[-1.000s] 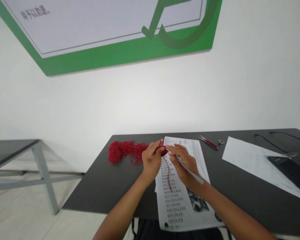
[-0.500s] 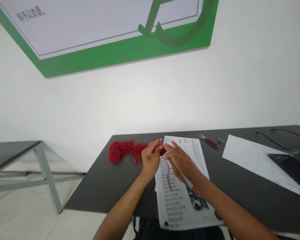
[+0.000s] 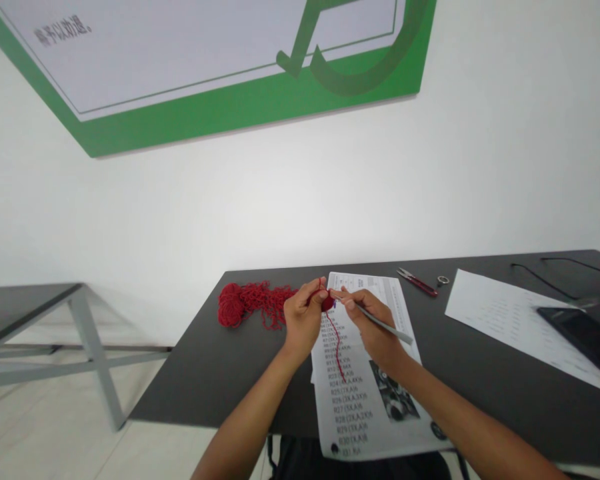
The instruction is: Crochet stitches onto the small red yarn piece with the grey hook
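Note:
Pinched in my left hand (image 3: 303, 312) is a small red crochet piece (image 3: 327, 302), with a strand of red yarn running up by the index finger. My right hand (image 3: 373, 317) grips a grey crochet hook (image 3: 384, 324) like a pen, its tip end at the red piece. A bit of purple shows at the piece's edge. From the piece a loose red yarn tail (image 3: 338, 347) hangs down over the printed pattern sheet (image 3: 350, 427). To the left of my left hand lies a ball of red yarn (image 3: 231, 305) with a tangle of loose loops.
Red-handled thread snips (image 3: 418, 283) and a small metal ring (image 3: 443, 281) lie toward the back of the dark table (image 3: 220, 380). Farther right are a second paper (image 3: 500, 320), a black phone (image 3: 580, 340) and eyeglasses (image 3: 545, 281). Another table (image 3: 25, 303) stands at the left.
My right hand has turned from spread, extended fingers to a pen-like grip, and the hook now shows plainly in it. My left hand stays on the red piece.

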`<act>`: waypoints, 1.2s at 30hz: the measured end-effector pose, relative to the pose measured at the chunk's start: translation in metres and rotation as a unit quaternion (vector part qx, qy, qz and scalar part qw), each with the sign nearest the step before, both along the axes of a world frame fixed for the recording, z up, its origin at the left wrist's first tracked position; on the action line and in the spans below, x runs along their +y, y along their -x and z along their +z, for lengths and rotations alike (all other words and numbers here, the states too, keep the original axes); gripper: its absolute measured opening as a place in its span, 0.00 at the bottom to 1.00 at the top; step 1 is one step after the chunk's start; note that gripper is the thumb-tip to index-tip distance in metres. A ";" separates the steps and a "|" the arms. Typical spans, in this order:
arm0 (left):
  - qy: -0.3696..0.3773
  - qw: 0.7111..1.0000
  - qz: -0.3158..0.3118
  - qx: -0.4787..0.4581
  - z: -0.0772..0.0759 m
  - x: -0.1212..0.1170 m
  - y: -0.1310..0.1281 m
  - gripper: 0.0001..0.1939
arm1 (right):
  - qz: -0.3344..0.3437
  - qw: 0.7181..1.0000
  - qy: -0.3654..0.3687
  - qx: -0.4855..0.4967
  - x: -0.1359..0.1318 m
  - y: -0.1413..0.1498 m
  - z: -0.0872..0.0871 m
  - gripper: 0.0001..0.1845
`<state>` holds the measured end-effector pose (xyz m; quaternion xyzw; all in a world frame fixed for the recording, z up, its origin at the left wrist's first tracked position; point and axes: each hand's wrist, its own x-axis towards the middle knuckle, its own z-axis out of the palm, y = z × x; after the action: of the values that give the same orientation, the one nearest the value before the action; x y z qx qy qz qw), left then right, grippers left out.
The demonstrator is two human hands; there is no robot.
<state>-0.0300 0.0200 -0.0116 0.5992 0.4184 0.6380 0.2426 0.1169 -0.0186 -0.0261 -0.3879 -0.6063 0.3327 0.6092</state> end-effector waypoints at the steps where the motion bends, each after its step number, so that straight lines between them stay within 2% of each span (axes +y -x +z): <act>1: -0.001 1.000 0.000 0.004 0.000 0.000 0.000 0.10 | -0.004 1.000 0.001 -0.002 0.000 0.001 0.000 0.13; 3: -0.007 1.000 0.000 0.017 0.000 0.000 0.001 0.11 | -0.025 0.998 -0.014 -0.048 0.000 0.002 -0.001 0.12; 5: -0.020 0.999 -0.004 0.026 0.000 -0.001 0.002 0.11 | -0.059 0.987 -0.078 -0.124 0.001 0.003 -0.004 0.10; 7: -0.033 0.999 -0.005 0.030 0.001 -0.002 0.002 0.10 | -0.085 0.956 -0.206 -0.192 0.004 0.002 -0.007 0.08; 8: -0.036 0.999 -0.003 0.032 0.002 -0.003 0.002 0.10 | -0.067 0.930 -0.276 -0.232 0.006 0.001 -0.008 0.08; 9: -0.038 0.999 0.000 0.033 0.002 -0.004 0.002 0.10 | -0.077 0.909 -0.322 -0.252 0.007 0.000 -0.010 0.09; 11: -0.039 0.999 0.007 0.037 0.002 -0.004 0.002 0.10 | -0.088 0.876 -0.380 -0.284 0.011 -0.002 -0.012 0.11; 12: -0.040 0.998 0.009 0.039 0.002 -0.004 0.002 0.10 | -0.097 0.869 -0.388 -0.291 0.012 -0.002 -0.012 0.12; 15: -0.043 0.998 0.011 0.041 0.001 -0.002 0.002 0.10 | -0.084 0.878 -0.370 -0.290 0.014 -0.001 -0.015 0.11; 17: -0.047 0.998 0.015 0.044 0.000 0.000 0.003 0.09 | -0.069 0.907 -0.324 -0.259 0.012 0.001 -0.016 0.10; 20: -0.056 0.997 0.018 0.058 -0.001 0.002 0.006 0.08 | -0.071 0.963 -0.180 -0.186 0.004 0.003 -0.014 0.09; 23: -0.060 0.996 -0.005 0.068 0.000 0.003 0.008 0.08 | -0.038 0.994 -0.072 -0.067 0.000 0.001 -0.006 0.13; 25: -0.055 0.996 -0.028 0.069 0.000 0.001 0.007 0.07 | 0.027 0.997 -0.036 0.057 0.003 -0.001 0.000 0.13; 28: -0.046 0.996 -0.035 0.065 -0.002 -0.002 0.004 0.08 | 0.124 0.972 0.023 0.197 0.014 -0.005 0.006 0.17; 31: -0.049 0.997 -0.016 0.059 -0.006 -0.006 0.002 0.10 | 0.152 0.966 0.023 0.207 0.021 -0.007 0.005 0.14; 36: -0.062 0.993 -0.013 0.099 -0.006 -0.011 0.001 0.13 | 0.116 0.983 -0.005 0.144 0.018 -0.009 0.000 0.14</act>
<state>-0.0309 0.0090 -0.0174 0.6784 0.3924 0.5971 0.1709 0.1257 -0.0005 -0.0260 -0.2600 -0.5552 0.4501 0.6493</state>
